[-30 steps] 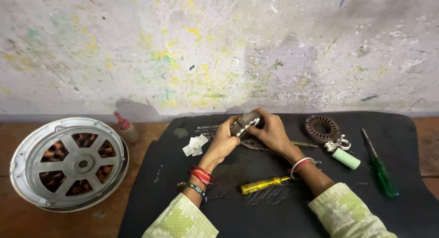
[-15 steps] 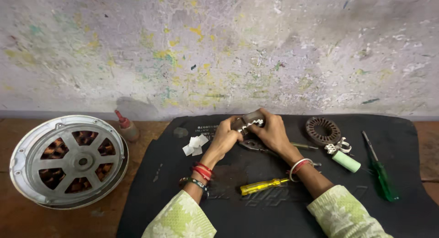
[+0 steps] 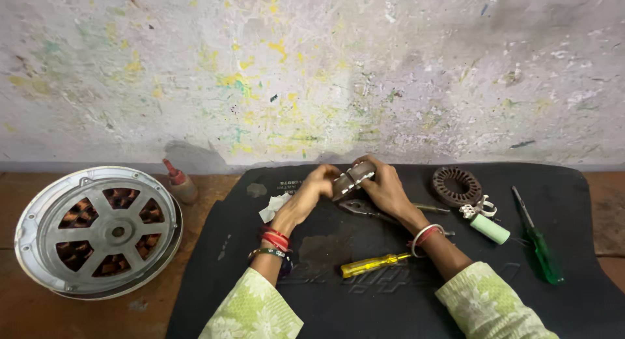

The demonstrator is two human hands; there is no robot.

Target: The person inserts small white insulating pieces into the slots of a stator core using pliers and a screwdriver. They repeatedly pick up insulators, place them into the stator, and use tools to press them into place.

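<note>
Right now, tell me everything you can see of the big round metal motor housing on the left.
The round metal housing is silvery grey, like cast aluminium, and lies flat on the brown wooden surface, left of the black mat. Spokes run from a small central hub with a hole to the rim, leaving openings that show copper-coloured windings inside. Its rim looks scuffed, with a small tab at the top. A small red-capped bottle stands close behind it. Neither hand touches it.

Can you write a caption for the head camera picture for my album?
Two hands, left and right, hold a small metal part above a black mat.
</note>
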